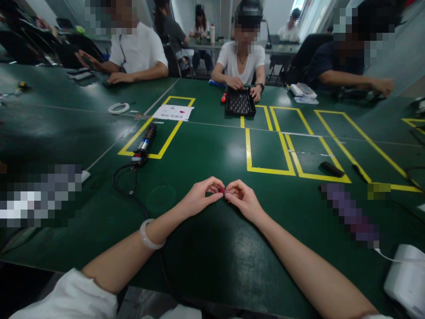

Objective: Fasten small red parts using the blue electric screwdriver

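My left hand and my right hand meet fingertip to fingertip just above the green table, in front of me. Both pinch a tiny red and dark part between thumb and fingers. My left wrist wears a pale bangle. What the small part is in detail cannot be made out.
A cylindrical power tool with a black cable lies to the left inside yellow floor-tape boxes. A black parts tray sits before a person across the table. Other people sit around. A white device rests at the right edge; small black pieces lie right.
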`<state>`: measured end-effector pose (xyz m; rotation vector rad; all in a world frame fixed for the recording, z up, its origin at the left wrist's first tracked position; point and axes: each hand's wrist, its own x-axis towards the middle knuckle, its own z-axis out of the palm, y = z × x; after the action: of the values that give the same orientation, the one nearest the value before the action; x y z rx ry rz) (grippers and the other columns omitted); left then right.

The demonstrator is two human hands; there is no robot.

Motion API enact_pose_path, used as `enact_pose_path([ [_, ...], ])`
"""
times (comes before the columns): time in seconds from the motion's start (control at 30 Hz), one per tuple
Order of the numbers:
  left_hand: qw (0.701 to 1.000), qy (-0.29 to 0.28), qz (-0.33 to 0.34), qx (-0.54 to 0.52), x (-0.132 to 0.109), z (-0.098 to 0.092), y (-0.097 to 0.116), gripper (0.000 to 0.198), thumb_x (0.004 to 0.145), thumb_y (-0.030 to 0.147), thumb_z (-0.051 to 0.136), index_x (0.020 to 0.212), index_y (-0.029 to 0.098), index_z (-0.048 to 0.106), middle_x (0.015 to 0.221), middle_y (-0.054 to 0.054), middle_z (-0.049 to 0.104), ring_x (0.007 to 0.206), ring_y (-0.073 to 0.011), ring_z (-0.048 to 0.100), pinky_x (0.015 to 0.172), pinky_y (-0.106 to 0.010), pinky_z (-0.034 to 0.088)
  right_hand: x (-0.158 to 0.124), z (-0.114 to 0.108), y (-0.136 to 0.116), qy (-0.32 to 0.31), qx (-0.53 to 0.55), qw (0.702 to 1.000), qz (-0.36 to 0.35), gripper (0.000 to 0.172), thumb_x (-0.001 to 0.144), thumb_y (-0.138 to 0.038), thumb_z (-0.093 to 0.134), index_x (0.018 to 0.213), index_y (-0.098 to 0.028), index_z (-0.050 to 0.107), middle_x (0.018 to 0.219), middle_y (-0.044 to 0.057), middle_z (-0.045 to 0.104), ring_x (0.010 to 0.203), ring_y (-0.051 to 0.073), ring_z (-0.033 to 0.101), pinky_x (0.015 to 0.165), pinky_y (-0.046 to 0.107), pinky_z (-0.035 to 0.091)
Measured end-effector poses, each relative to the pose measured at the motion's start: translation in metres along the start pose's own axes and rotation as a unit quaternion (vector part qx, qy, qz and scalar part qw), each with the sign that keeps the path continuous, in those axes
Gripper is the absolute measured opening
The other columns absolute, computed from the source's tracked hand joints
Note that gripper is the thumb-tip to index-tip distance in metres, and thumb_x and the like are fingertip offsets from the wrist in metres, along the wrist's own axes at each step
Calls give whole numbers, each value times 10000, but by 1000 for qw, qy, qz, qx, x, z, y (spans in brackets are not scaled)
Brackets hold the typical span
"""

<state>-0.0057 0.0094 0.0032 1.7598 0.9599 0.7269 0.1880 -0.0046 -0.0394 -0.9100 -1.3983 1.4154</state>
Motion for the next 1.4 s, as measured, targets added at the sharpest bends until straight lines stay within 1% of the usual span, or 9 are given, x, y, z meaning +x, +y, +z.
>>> enact_pose_path([
  [0.37,998,17,44,34,0,1,-6,156,885,247,593,1009,153,587,976,-50,644,933,-144,638,899,-304,509,1,0,4,10,-69,996,-60,223,826,-281,665,1012,-216,562,851,17,634,720,131,602,629,261,486],
  [0.5,994,27,69,82,-1,1,-6,140,884,228,587,1007,160,598,986,-50,640,941,-151,624,889,-308,501,1,0,4,14,-101,992,-75,234,825,-249,663,1035,-210,567,865,19,629,731,134,607,644,270,496],
  [0.6,988,31,85,126,-2,0,-5,129,889,228,578,998,166,608,986,-51,633,947,-159,607,882,-314,486,0,0,2,16,-136,986,-100,150,842,-229,644,981,-207,593,908,31,607,758,138,605,658,274,496],
  [0.93,988,42,47,141,-1,-6,-1,253,937,367,496,1093,185,574,1046,-58,653,967,-168,630,895,-305,483,0,0,-3,16,-147,986,-80,110,852,-260,635,944,-210,602,888,31,603,739,145,597,648,287,489],
  [1.03,975,71,59,205,3,-28,-3,302,943,383,472,1146,182,570,1110,-70,634,1017,-178,613,932,-313,468,0,0,-3,18,-138,988,-61,130,839,-256,642,949,-202,600,853,26,610,704,137,582,638,281,476],
  [1.13,929,136,31,344,5,-75,-15,380,930,413,477,1210,170,558,1212,-98,583,1132,-227,551,1006,-369,423,0,-1,-3,13,-131,990,-46,154,828,-258,653,960,-197,601,814,15,602,657,126,552,615,272,461],
  [1.23,841,241,-85,477,-1,-131,-35,547,889,444,533,1328,121,488,1349,-164,488,1259,-323,436,1067,-476,347,1,-1,-2,11,-131,990,-40,160,824,-258,654,963,-197,602,796,5,590,635,118,532,605,263,453],
  [1.3,792,279,-179,512,-9,-161,-49,717,841,488,594,1404,87,404,1421,-210,407,1276,-384,398,1042,-534,347,1,-1,-1,11,-131,990,-39,159,824,-259,653,961,-196,603,793,2,589,635,116,531,607,259,453],
  [1.4,768,283,-262,511,-20,-188,-64,845,804,557,616,1456,104,327,1472,-225,343,1276,-420,386,996,-570,372,1,-2,0,8,-131,991,-38,159,822,-261,658,958,-197,605,792,1,597,638,115,533,610,256,454],
])
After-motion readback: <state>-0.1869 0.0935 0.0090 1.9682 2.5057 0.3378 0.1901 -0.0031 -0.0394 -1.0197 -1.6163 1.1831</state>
